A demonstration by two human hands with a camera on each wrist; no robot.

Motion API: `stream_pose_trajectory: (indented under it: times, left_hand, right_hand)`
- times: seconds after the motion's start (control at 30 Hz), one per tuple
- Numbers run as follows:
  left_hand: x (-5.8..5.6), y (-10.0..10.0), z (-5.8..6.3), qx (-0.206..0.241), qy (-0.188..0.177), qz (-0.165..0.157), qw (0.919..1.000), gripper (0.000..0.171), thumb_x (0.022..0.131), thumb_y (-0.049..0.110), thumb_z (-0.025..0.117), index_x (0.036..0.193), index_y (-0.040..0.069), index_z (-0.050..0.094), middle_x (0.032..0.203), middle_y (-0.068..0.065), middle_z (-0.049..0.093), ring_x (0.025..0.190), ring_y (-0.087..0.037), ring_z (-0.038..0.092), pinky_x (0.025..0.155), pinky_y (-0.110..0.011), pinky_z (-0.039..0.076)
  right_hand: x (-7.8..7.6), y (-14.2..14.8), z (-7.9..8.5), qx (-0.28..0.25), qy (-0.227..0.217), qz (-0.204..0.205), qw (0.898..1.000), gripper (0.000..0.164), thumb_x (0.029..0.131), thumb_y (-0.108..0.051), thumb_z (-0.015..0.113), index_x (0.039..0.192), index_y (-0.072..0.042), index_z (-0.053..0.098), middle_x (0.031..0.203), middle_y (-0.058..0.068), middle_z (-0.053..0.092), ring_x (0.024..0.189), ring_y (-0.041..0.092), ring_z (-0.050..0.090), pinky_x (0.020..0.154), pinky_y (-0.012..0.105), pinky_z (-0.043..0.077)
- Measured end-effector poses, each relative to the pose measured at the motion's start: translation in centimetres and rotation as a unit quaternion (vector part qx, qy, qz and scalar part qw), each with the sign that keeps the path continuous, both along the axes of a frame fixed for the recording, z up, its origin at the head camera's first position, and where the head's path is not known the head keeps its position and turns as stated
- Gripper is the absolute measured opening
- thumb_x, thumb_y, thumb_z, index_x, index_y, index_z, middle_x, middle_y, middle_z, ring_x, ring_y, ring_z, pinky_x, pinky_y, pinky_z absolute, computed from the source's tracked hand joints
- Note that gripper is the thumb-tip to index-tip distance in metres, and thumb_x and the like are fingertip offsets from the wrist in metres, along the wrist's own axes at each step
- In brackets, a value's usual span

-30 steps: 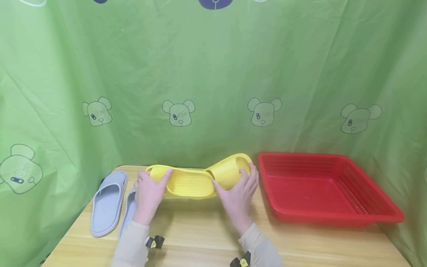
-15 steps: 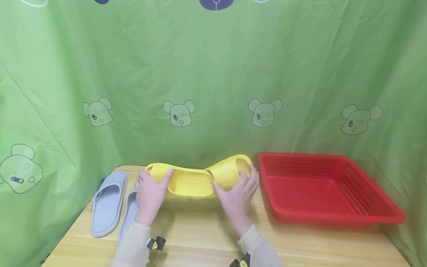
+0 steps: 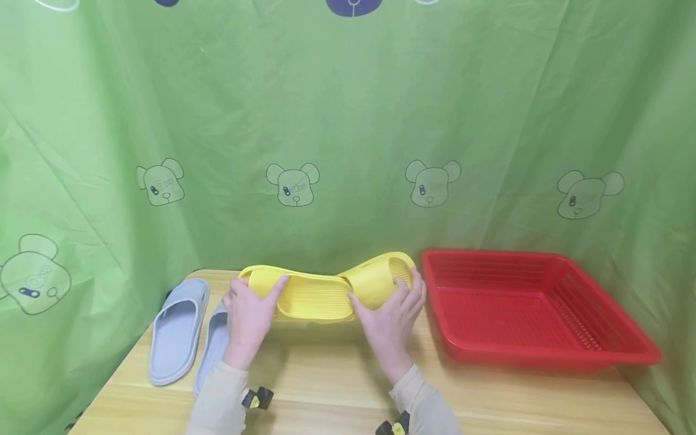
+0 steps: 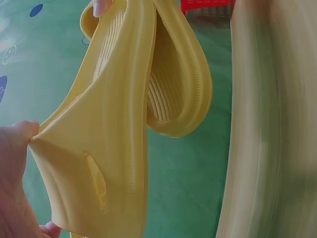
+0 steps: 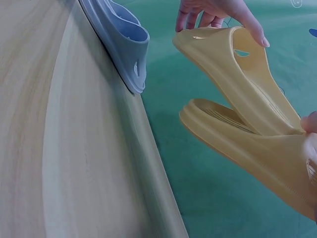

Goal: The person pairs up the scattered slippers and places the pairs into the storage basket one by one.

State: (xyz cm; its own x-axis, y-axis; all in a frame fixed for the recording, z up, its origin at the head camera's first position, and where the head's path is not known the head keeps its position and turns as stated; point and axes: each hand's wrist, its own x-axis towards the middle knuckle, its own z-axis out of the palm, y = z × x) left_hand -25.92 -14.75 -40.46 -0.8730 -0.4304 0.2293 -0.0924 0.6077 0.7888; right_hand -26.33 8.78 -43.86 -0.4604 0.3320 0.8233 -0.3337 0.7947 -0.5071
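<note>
Two yellow slippers overlap heel to heel at the back of the table in the head view, their straps at opposite ends. My left hand (image 3: 249, 314) grips the left yellow slipper (image 3: 315, 299) at its strap, thumb at the strap's opening edge. The right yellow slipper (image 3: 370, 283) is tilted upward to the right, and my right hand (image 3: 390, 323) holds it by the strap. In the right wrist view, the heel of the lower slipper (image 5: 257, 156) sticks out under the upper one (image 5: 242, 74). My right thumb presses where they meet.
A grey-blue slipper (image 3: 174, 344) lies on the left of the wooden table (image 3: 326, 386). Its mate (image 3: 213, 344) is partly hidden behind my left forearm. To the right stands a red plastic basket (image 3: 451, 338). A green curtain (image 3: 353, 109) hangs behind the table.
Both hands and the yellow slippers have shifted slightly to the right. More of the second grey-blue slipper shows beside my left arm. The grips stay the same.
</note>
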Motion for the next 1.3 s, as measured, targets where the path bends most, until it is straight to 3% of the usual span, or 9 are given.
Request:
stream_pose_trajectory:
  times: [0.17, 0.47, 0.6, 0.67, 0.87, 0.97, 1.3]
  left_hand:
    - [0.2, 0.8, -0.2, 0.007, 0.010, -0.002, 0.9999, 0.097, 0.070, 0.080, 0.063, 0.117, 0.000, 0.037, 0.112, -0.027, 0.044, 0.106, -0.037, 0.041, 0.085, -0.053, 0.046]
    - [0.2, 2.8, -1.0, -0.018, -0.010, -0.061, 0.9980, 0.099, 0.071, 0.083, 0.059, 0.120, -0.002, 0.038, 0.113, -0.020, 0.045, 0.111, -0.035, 0.041, 0.093, -0.050, 0.043]
    - [0.3, 2.9, -1.0, -0.032, 0.008, -0.078, 0.9964, 0.102, 0.073, 0.081, 0.058, 0.131, 0.000, 0.037, 0.129, -0.020, 0.046, 0.122, -0.039, 0.042, 0.102, -0.052, 0.042]
    - [0.3, 3.0, -0.9, -0.037, 0.013, -0.091, 0.9951, 0.105, 0.074, 0.080, 0.059, 0.140, 0.002, 0.034, 0.144, -0.021, 0.040, 0.132, -0.041, 0.038, 0.109, -0.055, 0.038]
    - [0.5, 3.8, -1.4, -0.052, -0.006, -0.169, 0.9841, 0.108, 0.078, 0.073, 0.060, 0.153, 0.007, 0.020, 0.162, -0.024, 0.010, 0.146, -0.048, 0.019, 0.115, -0.064, 0.026]
    - [0.4, 4.0, -1.7, -0.063, -0.011, -0.195, 0.9787, 0.108, 0.079, 0.073, 0.060, 0.155, 0.010, 0.017, 0.162, -0.023, 0.007, 0.145, -0.050, 0.019, 0.113, -0.065, 0.028]
    - [0.4, 3.5, -1.9, -0.104, 0.000, -0.226, 0.9685, 0.109, 0.075, 0.074, 0.064, 0.155, 0.013, 0.020, 0.163, -0.020, 0.008, 0.147, -0.046, 0.017, 0.114, -0.062, 0.029]
  right_hand:
    - [0.1, 0.1, -0.1, -0.006, -0.009, -0.002, 1.000, 0.092, 0.055, -0.049, 0.091, 0.115, 0.004, 0.045, 0.147, 0.023, 0.033, 0.135, 0.039, 0.029, 0.112, 0.054, 0.027]
    - [-0.5, 0.8, -0.5, -0.001, -0.029, -0.017, 0.999, 0.086, 0.057, -0.051, 0.087, 0.112, 0.004, 0.048, 0.145, 0.024, 0.036, 0.133, 0.040, 0.031, 0.109, 0.054, 0.030]
    - [-0.7, 1.6, -0.2, -0.016, -0.051, -0.012, 0.999, 0.087, 0.056, -0.048, 0.088, 0.114, 0.004, 0.048, 0.145, 0.022, 0.035, 0.134, 0.039, 0.030, 0.108, 0.054, 0.030]
    - [-0.8, 1.9, -0.1, -0.022, -0.064, -0.014, 0.998, 0.087, 0.056, -0.047, 0.089, 0.114, 0.003, 0.048, 0.146, 0.021, 0.034, 0.136, 0.038, 0.029, 0.110, 0.053, 0.029]
    - [-0.7, 1.9, -0.1, -0.039, -0.103, 0.007, 0.994, 0.085, 0.055, -0.042, 0.091, 0.113, 0.002, 0.048, 0.148, 0.019, 0.032, 0.137, 0.037, 0.026, 0.112, 0.053, 0.026]
    - [-0.8, 1.6, -0.3, -0.039, -0.117, 0.017, 0.992, 0.085, 0.056, -0.042, 0.090, 0.114, 0.003, 0.048, 0.148, 0.020, 0.032, 0.137, 0.036, 0.026, 0.111, 0.053, 0.028]
    - [-1.3, 2.4, -0.3, -0.052, -0.119, 0.003, 0.992, 0.083, 0.057, -0.040, 0.090, 0.114, 0.003, 0.048, 0.147, 0.021, 0.033, 0.137, 0.037, 0.026, 0.110, 0.051, 0.029]
